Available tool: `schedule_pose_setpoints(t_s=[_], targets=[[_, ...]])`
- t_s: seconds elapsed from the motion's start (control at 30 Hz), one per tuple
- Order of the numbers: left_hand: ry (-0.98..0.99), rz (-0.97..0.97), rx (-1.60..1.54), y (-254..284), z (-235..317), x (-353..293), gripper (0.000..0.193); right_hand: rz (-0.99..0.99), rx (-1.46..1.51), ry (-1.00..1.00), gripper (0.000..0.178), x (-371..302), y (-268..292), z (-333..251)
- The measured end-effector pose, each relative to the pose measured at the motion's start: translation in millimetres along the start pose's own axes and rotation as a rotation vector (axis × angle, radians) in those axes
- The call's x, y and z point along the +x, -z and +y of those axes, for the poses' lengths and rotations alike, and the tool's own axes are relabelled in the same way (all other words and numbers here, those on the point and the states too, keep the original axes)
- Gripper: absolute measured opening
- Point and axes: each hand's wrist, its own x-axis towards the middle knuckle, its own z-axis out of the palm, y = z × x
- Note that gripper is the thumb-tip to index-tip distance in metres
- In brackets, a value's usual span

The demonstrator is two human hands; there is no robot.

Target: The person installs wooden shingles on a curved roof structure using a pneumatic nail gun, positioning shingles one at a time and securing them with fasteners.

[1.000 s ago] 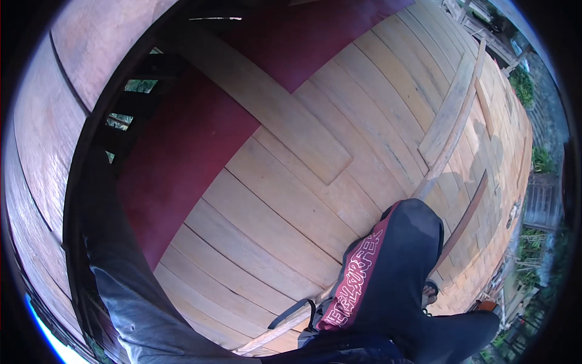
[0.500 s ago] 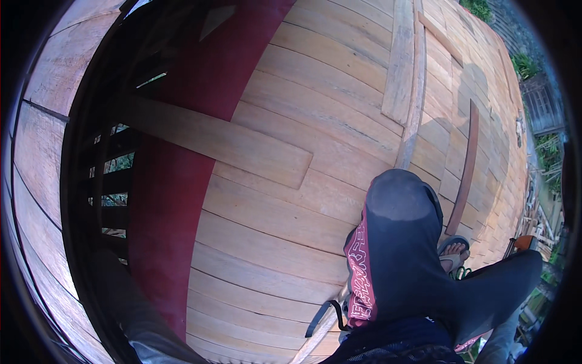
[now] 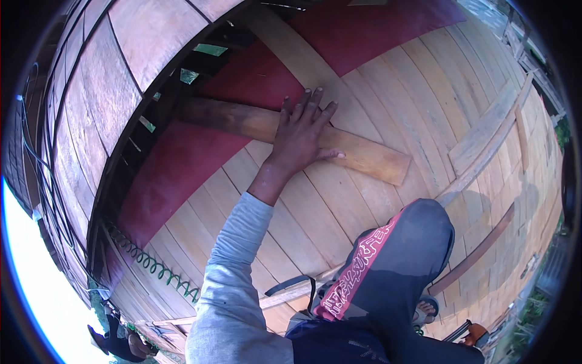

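My left hand [image 3: 305, 133] lies palm down on a short wooden plank [image 3: 370, 156], fingers spread and thumb apart. The plank slants across the board surface [image 3: 291, 224] and over a dark red strip [image 3: 182, 161], its darker far-left end in shadow. A second plank [image 3: 297, 54] lies just beyond it, crossing the same red strip at another angle. My right hand is out of sight. By my leg at the lower right, an orange and black object [image 3: 476, 333] shows in part; its kind I cannot make out.
Overlapping boards [image 3: 170, 30] rise at the left above a dark gap with slats. A green coiled hose [image 3: 157, 267] runs at the lower left, near another person [image 3: 115, 340] in a hat. A thin brown strip [image 3: 476, 255] lies beyond my bent knee [image 3: 418, 236].
The view has turned, and things now sit differently in it. My left hand has come into view, resting on a plank beside the one seen before. The coiled hose and other person now show.
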Motion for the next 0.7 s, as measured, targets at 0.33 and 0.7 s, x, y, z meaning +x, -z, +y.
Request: schedule_pose_setpoints(t_s=[0.33,0.7], targets=[[-0.101,-0.101,-0.053,10,-21,-32,0.103,0.032,0.143,-0.021,0.039,18,26,37],[0.122,-0.039,0.223,83,34,41,0.091,0.183,0.251,0.294,0.040,13,68,37]])
